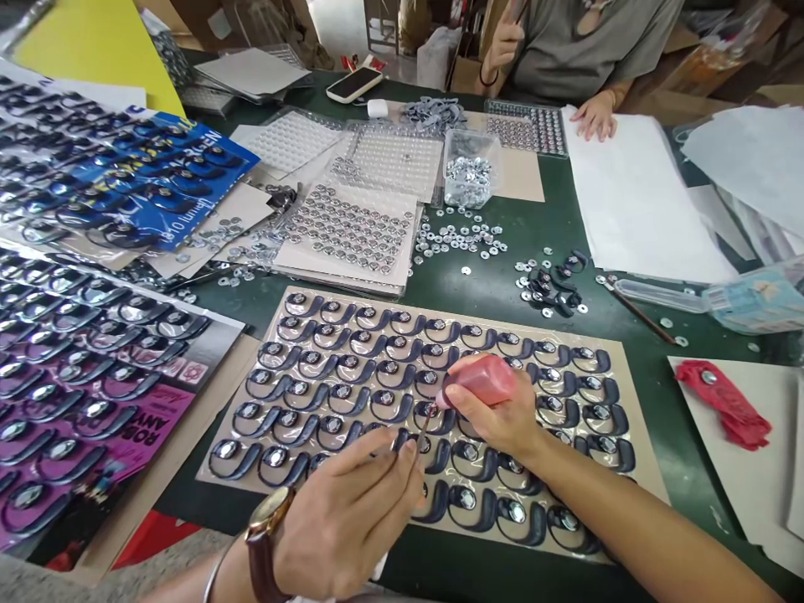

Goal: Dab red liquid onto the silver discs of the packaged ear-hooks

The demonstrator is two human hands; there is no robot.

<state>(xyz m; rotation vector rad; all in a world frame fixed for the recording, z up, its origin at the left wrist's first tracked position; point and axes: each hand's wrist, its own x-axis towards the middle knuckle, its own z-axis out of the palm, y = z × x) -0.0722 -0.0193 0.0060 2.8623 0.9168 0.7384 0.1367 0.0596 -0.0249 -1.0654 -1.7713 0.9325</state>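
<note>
At near centre of the green tabletop (490, 301), lying flat: beige card (644, 456) filled with tidy rows of dark hook-shaped pieces (327, 364), each curved like an ear hook and capped with a shiny silver disc. Glossy film look over the rows.

Just above the card's middle, clamped in the right hand (502, 419): pink squeeze bottle (481, 378), soft and translucent, nozzle aimed left and down at one piece. Pinched between thumb and fingertips of the left hand (358, 515): thin stick (418, 427), slanting up toward the nozzle. Brown-strapped watch (267, 519) on that wrist.

Hard to make out: whether stick tip and nozzle touch, and what sits between them. Rear of the bottle buried in the palm. Several pieces covered by both hands and the right forearm. Near edge of the card partly hidden behind the left wrist.

Farther off: loose washers (458, 239), clear box (468, 172) of silver discs. At far right, co-worker's hand (594, 117) flat on white sheets, body cut off by the frame top.
</note>
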